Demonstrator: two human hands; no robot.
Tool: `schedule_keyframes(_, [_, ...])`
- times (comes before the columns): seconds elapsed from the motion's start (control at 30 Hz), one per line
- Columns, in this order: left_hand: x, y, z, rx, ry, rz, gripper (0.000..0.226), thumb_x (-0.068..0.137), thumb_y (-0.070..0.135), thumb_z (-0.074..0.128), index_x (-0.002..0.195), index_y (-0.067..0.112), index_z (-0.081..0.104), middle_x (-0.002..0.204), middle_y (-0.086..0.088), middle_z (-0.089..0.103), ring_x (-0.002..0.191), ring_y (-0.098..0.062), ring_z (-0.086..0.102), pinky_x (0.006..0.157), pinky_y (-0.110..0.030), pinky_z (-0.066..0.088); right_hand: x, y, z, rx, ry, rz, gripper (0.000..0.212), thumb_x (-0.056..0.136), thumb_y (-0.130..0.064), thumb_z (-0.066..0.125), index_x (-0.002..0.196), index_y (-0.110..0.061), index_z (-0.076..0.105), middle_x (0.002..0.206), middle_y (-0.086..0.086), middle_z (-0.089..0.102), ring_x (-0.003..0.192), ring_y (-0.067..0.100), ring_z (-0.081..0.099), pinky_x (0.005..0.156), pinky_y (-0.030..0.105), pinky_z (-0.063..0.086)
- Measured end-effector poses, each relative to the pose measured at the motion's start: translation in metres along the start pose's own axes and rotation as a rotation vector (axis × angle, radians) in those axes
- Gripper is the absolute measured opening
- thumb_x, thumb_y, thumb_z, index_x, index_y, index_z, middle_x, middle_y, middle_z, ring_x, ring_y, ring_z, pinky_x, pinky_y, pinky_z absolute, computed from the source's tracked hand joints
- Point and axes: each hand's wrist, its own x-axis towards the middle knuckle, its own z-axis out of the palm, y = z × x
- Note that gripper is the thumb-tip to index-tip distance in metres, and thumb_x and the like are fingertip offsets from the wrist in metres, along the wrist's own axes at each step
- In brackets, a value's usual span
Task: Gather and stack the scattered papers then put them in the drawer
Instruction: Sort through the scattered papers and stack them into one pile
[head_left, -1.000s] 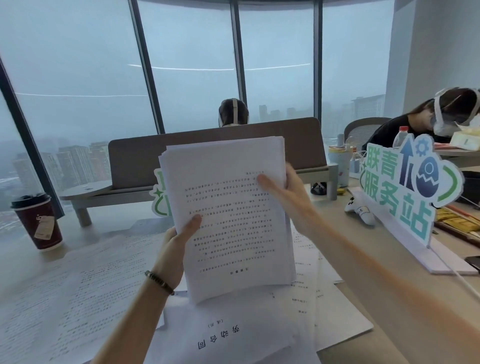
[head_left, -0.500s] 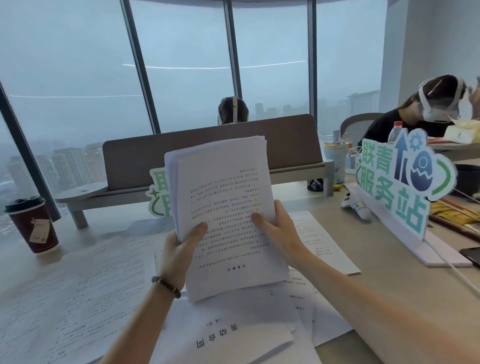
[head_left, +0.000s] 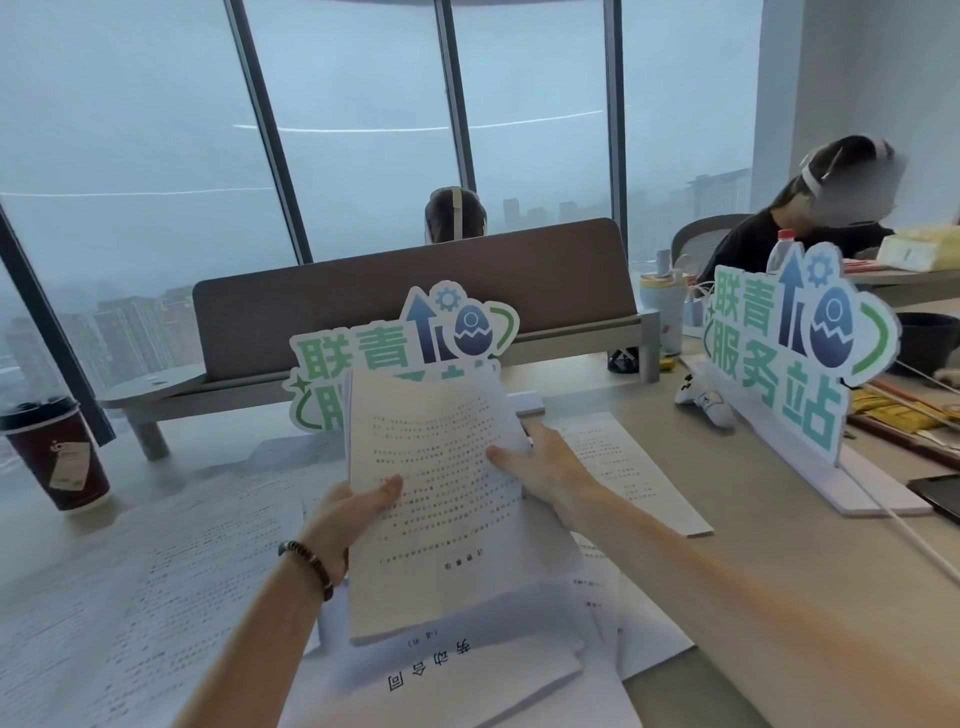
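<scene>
I hold a stack of printed papers (head_left: 441, 499) tilted above the desk, its lower edge near the sheets below. My left hand (head_left: 348, 519) grips the stack's left edge, thumb on top. My right hand (head_left: 540, 473) grips the right edge, thumb across the page. Under the stack lie loose papers: a cover sheet with large characters (head_left: 457, 670), a wide spread of sheets at the left (head_left: 156, 571), and one sheet at the right (head_left: 623, 467). No drawer is in view.
A red coffee cup (head_left: 60, 457) stands at the far left. A green-and-white sign (head_left: 405, 353) stands behind the stack, a second one (head_left: 795, 353) at the right. A desk divider (head_left: 415, 291), a phone (head_left: 940, 499) and two people lie beyond.
The stack has come down from upright and high to lower and more tilted toward the desk. My right hand slid from the stack's upper right edge down to its middle.
</scene>
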Motion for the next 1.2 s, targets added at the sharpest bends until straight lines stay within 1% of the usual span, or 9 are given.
schedule_keyframes(0.07, [0.002,-0.002,-0.003,0.071,0.018,-0.046,0.023,0.09,0.017,0.068,0.108,0.003,0.068,0.101,-0.02,0.074,0.092,-0.04,0.071,0.085,-0.059,0.055,0.001,0.0,-0.008,-0.202,-0.063,-0.03,0.029,0.101,-0.045,0.05,0.104,-0.018,0.06,0.107,0.002,0.067,0.092,0.022,0.065,0.084,0.039,0.055])
schedule_keyframes(0.13, [0.004,-0.002,-0.008,0.104,0.012,-0.087,0.023,0.09,0.014,0.067,0.108,0.001,0.068,0.101,-0.021,0.073,0.093,-0.042,0.07,0.084,-0.058,0.055,0.003,0.005,-0.02,-0.591,-0.072,-0.023,0.055,0.102,-0.058,0.031,0.093,-0.014,0.062,0.102,0.005,0.068,0.088,0.023,0.063,0.085,0.038,0.053])
schedule_keyframes(0.23, [0.007,-0.005,-0.015,0.189,0.025,-0.125,0.022,0.089,0.013,0.068,0.108,0.001,0.068,0.098,-0.02,0.074,0.089,-0.04,0.071,0.077,-0.052,0.059,0.006,0.019,-0.039,-1.173,0.001,0.134,0.081,0.095,-0.073,0.017,0.121,-0.012,0.065,0.126,0.012,0.064,0.113,0.032,0.06,0.102,0.048,0.045])
schedule_keyframes(0.33, [0.008,-0.011,-0.015,0.312,0.063,-0.147,0.021,0.089,0.014,0.069,0.106,0.001,0.068,0.089,-0.016,0.074,0.076,-0.031,0.072,0.055,-0.032,0.058,0.005,0.026,-0.048,-1.322,-0.044,0.274,0.084,0.093,-0.075,0.022,0.141,-0.012,0.052,0.143,0.015,0.052,0.127,0.039,0.051,0.108,0.06,0.034])
schedule_keyframes(0.4, [0.009,-0.013,-0.012,0.351,0.068,-0.15,0.021,0.089,0.015,0.069,0.105,0.002,0.068,0.085,-0.011,0.073,0.07,-0.026,0.07,0.048,-0.026,0.054,0.008,0.029,-0.05,-1.285,-0.046,0.221,0.079,0.092,-0.074,0.03,0.144,-0.017,0.047,0.144,0.012,0.052,0.128,0.036,0.051,0.106,0.056,0.038])
schedule_keyframes(0.6, [0.012,-0.016,-0.006,0.351,0.124,-0.111,0.012,0.09,0.015,0.068,0.096,0.005,0.067,0.078,-0.008,0.069,0.071,-0.026,0.066,0.065,-0.033,0.055,0.016,0.024,-0.057,-0.898,-0.08,0.121,0.076,0.091,-0.048,0.065,0.152,-0.016,0.033,0.15,0.007,0.046,0.134,0.027,0.046,0.104,0.036,0.042])
schedule_keyframes(0.83, [0.02,-0.021,0.001,0.321,0.173,-0.067,0.02,0.09,0.014,0.068,0.104,0.0,0.066,0.099,-0.02,0.069,0.09,-0.036,0.068,0.084,-0.045,0.056,0.041,0.036,-0.094,-0.191,-0.063,0.313,0.097,0.06,-0.006,0.092,0.141,-0.023,0.043,0.143,0.016,0.05,0.12,0.038,0.056,0.099,0.055,0.051])
schedule_keyframes(0.97, [0.023,-0.023,0.0,0.291,0.15,-0.069,0.022,0.09,0.014,0.068,0.107,0.0,0.066,0.102,-0.02,0.07,0.092,-0.036,0.068,0.084,-0.044,0.056,0.037,0.037,-0.094,-0.124,-0.151,0.352,0.101,0.06,0.004,0.09,0.145,-0.016,0.042,0.138,0.02,0.053,0.113,0.039,0.061,0.087,0.051,0.058])
schedule_keyframes(1.2, [0.025,-0.017,-0.017,0.1,0.091,-0.11,0.026,0.09,0.012,0.067,0.114,0.001,0.066,0.109,-0.021,0.07,0.102,-0.041,0.066,0.093,-0.059,0.05,0.052,0.051,-0.093,-0.044,0.144,0.272,0.063,0.063,-0.02,0.094,0.115,-0.002,0.063,0.11,0.015,0.07,0.1,0.033,0.068,0.093,0.047,0.056])
